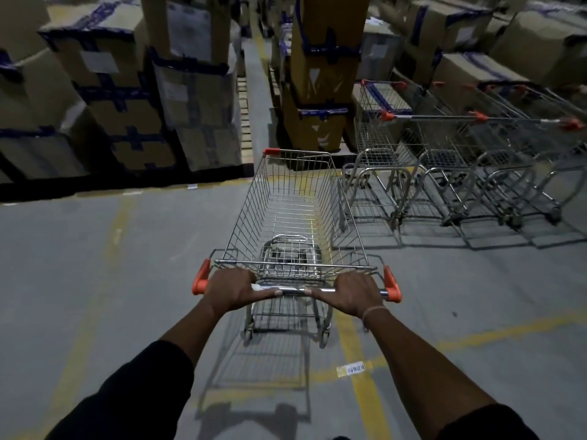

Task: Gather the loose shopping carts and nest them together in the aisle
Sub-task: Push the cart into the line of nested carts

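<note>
An empty wire shopping cart (295,204) with orange corner caps stands straight in front of me on the grey floor. Both of my hands grip its chrome handle bar (293,291): my left hand (233,289) near the left orange end, my right hand (357,293) near the right one. A row of several nested carts (460,144) stands to the right, side-on to me, their handles pointing right. The front right corner of my cart is close to the leftmost cart of that row.
Tall stacks of taped cardboard boxes (127,100) on pallets line the left and far side. A box column (320,74) stands just beyond my cart's nose. A narrow aisle (257,100) runs away between them. Yellow floor lines (359,360) cross underfoot.
</note>
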Available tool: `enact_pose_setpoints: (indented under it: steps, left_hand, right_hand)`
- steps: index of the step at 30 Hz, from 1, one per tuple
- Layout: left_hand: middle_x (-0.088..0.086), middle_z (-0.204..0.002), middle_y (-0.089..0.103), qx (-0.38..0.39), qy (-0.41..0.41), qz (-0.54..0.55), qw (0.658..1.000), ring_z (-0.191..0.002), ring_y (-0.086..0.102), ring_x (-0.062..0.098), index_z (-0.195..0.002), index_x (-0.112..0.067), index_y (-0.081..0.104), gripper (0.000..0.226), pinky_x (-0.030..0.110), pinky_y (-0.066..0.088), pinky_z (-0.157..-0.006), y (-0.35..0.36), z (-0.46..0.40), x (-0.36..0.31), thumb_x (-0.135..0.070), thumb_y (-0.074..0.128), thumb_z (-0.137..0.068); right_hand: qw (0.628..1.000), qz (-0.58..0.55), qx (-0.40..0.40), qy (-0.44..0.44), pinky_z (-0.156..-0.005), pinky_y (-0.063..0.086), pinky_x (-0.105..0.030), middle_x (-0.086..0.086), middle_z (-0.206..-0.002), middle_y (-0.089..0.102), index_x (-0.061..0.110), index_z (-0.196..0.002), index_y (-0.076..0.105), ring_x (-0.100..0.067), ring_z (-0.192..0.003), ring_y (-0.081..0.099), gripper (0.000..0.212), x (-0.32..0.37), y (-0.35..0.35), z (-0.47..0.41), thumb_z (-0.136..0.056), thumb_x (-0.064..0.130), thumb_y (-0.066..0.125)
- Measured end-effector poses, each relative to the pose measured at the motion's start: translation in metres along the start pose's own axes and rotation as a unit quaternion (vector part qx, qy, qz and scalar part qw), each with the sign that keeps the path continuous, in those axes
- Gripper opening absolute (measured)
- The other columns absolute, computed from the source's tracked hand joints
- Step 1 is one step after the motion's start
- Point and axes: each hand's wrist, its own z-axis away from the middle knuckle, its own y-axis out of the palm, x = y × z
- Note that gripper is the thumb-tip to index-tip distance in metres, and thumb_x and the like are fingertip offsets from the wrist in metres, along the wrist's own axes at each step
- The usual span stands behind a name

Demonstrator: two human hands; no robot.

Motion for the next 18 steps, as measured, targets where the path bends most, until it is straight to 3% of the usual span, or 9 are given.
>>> enact_pose_setpoints:
  steps: [6,10,15,18]
  left_hand:
    - [-0.004,-0.061,0.062,-0.004,0.005,-0.007,1.000,-0.064,0.063,0.012,-0.067,-0.022,0.064,0.094,0.028,0.042,-0.060,-0.008,-0.089,0.011,-0.107,0.023,-0.067]
    - [-0.005,-0.063,0.065,-0.006,0.001,0.009,1.000,-0.065,0.064,0.011,-0.069,-0.024,0.065,0.093,0.027,0.048,-0.062,-0.010,-0.156,0.014,-0.108,0.023,-0.065]
    - [-0.005,-0.063,0.064,-0.010,-0.020,-0.006,1.000,-0.062,0.063,0.011,-0.074,-0.025,0.069,0.098,0.026,0.047,-0.060,-0.017,-0.242,0.017,-0.109,0.018,-0.063]
    - [-0.006,-0.058,0.060,-0.021,-0.046,-0.015,0.999,-0.058,0.061,0.012,-0.070,-0.023,0.065,0.106,0.027,0.046,-0.058,-0.021,-0.292,0.017,-0.110,0.006,-0.059]
  right_hand:
    - [1.000,0.017,0.000,0.002,-0.058,0.037,-0.031,0.000,-0.055,0.054,0.020,-0.051,0.050,-0.018,-0.056,0.054,0.097,-0.030,-0.010,-0.083,-0.070,0.109,0.017]
    - [1.000,0.011,0.006,-0.007,-0.067,0.048,-0.032,0.000,-0.058,0.056,0.021,-0.052,0.050,-0.018,-0.059,0.057,0.097,-0.058,-0.020,-0.146,-0.068,0.108,0.010]
    - [1.000,0.008,0.009,-0.014,-0.071,0.051,-0.031,0.001,-0.057,0.055,0.022,-0.054,0.052,-0.017,-0.057,0.056,0.092,-0.093,-0.035,-0.228,-0.076,0.105,0.019]
    - [0.999,0.047,0.002,-0.005,-0.070,0.052,-0.030,0.000,-0.057,0.059,0.019,-0.058,0.062,-0.017,-0.059,0.060,0.103,-0.110,-0.044,-0.275,-0.073,0.107,0.011]
